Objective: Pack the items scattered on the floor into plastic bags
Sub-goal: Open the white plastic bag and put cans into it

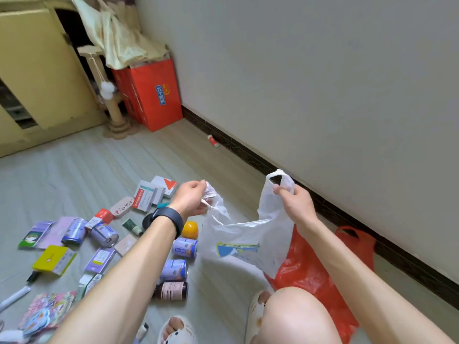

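Observation:
I hold a white plastic bag (250, 242) stretched between both hands above the floor. My left hand (190, 198) grips one handle, and my right hand (295, 199) grips the other handle loop. A red plastic bag (310, 276) lies on the floor under the white one. Scattered on the floor to the left are several blue cans (185, 248), a brown bottle (171, 290), an orange ball (190, 229), a yellow box (54, 260), purple boxes (100, 260) and white medicine boxes (149, 197).
A red carton (151, 95) and a cardboard scratching post (116, 112) stand in the far corner beside a yellow cabinet (37, 70). A small red-and-white bottle (213, 141) lies by the dark skirting. The wall runs along the right. My slippered feet (173, 331) are at the bottom.

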Demonstrator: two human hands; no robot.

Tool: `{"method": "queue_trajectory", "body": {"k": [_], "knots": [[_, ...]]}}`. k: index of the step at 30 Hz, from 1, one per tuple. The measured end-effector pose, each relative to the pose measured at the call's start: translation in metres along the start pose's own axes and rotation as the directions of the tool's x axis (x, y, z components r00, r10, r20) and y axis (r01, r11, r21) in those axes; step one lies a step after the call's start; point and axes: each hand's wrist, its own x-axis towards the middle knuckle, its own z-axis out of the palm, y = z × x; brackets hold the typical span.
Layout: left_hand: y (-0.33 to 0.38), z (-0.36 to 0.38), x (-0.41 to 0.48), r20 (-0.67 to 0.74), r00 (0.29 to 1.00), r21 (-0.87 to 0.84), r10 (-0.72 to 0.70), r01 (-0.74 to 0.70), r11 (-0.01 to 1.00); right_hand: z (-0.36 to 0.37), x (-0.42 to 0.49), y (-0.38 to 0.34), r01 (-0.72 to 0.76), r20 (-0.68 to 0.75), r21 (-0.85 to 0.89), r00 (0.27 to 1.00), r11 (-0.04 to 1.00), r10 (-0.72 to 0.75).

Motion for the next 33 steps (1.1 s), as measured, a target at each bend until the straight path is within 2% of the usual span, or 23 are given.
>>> {"method": "queue_trajectory", "body": {"k": [3, 6, 8, 10, 12, 14, 15, 17, 19, 23, 25, 27, 30, 33], "knots": [[-0.016, 0.005, -0.002, 0.005, 0.999, -0.051, -0.039, 0.039, 0.998, -0.009, -0.017, 0.014, 0.039, 0.092, 0.097, 0.995, 0.994, -0.048], [-0.022, 0.006, 0.000, -0.054, 0.998, 0.099, 0.037, -0.031, 0.995, -0.011, -0.027, 0.024, 0.092, 0.126, 0.094, 0.987, 0.991, -0.103], [-0.021, 0.007, -0.005, -0.058, 0.996, 0.099, 0.062, -0.056, 0.994, -0.009, -0.029, 0.027, 0.074, 0.145, 0.043, 0.986, 0.996, -0.079], [-0.024, 0.009, -0.009, -0.031, 0.997, 0.081, 0.064, -0.061, 0.995, -0.005, -0.031, 0.030, 0.113, 0.194, -0.106, 0.977, 0.988, -0.091], [-0.029, 0.011, -0.008, -0.044, 0.995, 0.097, 0.094, -0.090, 0.991, 0.001, -0.032, 0.040, 0.290, 0.267, -0.379, 0.943, 0.879, -0.196], [-0.031, 0.012, -0.010, -0.054, 0.991, 0.135, 0.123, -0.114, 0.984, 0.006, -0.036, 0.051, 0.485, 0.436, -0.590, 0.864, 0.646, -0.250], [-0.030, 0.013, -0.013, -0.052, 0.991, 0.152, 0.126, -0.117, 0.981, 0.007, -0.038, 0.056, 0.549, 0.521, -0.632, 0.824, 0.548, -0.223], [-0.028, 0.013, -0.018, -0.066, 0.989, 0.160, 0.135, -0.123, 0.979, 0.005, -0.040, 0.068, 0.600, 0.626, -0.661, 0.772, 0.451, -0.108], [-0.028, 0.011, -0.018, -0.102, 0.985, 0.179, 0.142, -0.122, 0.976, 0.000, -0.040, 0.082, 0.621, 0.666, -0.683, 0.745, 0.385, -0.020], [-0.032, 0.002, -0.012, -0.168, 0.972, 0.168, 0.164, -0.136, 0.976, -0.013, -0.036, 0.096, 0.655, 0.690, -0.703, 0.722, 0.277, 0.045], [-0.033, 0.000, -0.011, -0.182, 0.969, 0.162, 0.169, -0.140, 0.977, -0.015, -0.036, 0.101, 0.648, 0.678, -0.702, 0.735, 0.297, -0.002], [-0.030, 0.001, -0.016, -0.188, 0.965, 0.187, 0.183, -0.148, 0.971, -0.015, -0.038, 0.104, 0.600, 0.619, -0.714, 0.782, 0.362, -0.075], [-0.030, 0.007, -0.023, -0.156, 0.958, 0.283, 0.239, -0.188, 0.941, -0.016, -0.037, 0.101, 0.488, 0.479, -0.690, 0.861, 0.535, -0.167], [-0.033, 0.013, -0.033, -0.053, 0.951, 0.432, 0.305, -0.253, 0.866, -0.018, -0.035, 0.093, 0.433, 0.331, -0.555, 0.898, 0.711, -0.289]]}}
